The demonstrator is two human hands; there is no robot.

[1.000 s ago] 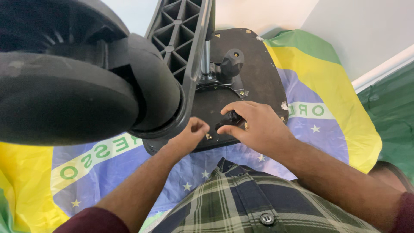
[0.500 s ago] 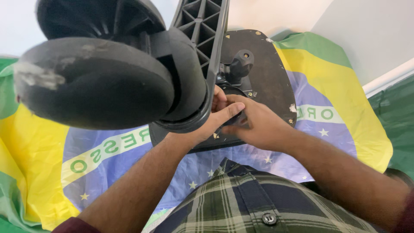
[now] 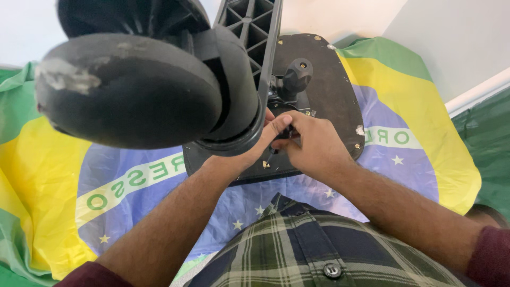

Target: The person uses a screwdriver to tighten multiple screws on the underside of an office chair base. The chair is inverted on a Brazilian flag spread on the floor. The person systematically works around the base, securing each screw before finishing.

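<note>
Both hands meet at the middle of the black seat underside [image 3: 340, 106], which lies upturned on a flag cloth [image 3: 414, 133]. The left hand [image 3: 260, 141] and right hand [image 3: 313, 146] are pinched together on a small dark fitting [image 3: 287, 134]. A large caster wheel [image 3: 127, 90] looms at 10 o'clock.

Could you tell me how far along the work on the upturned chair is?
Done: the chair base lies underside up on the flag cloth, caster attached. In hand: the left hand and right hand meet at a small dark part below the mechanism. What remains is unclear.

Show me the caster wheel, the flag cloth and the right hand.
caster wheel [image 3: 127, 90], head view, on its worn tread.
flag cloth [image 3: 419, 106], head view, on the yellow area right of the seat.
right hand [image 3: 313, 146], head view, on its back.
</note>
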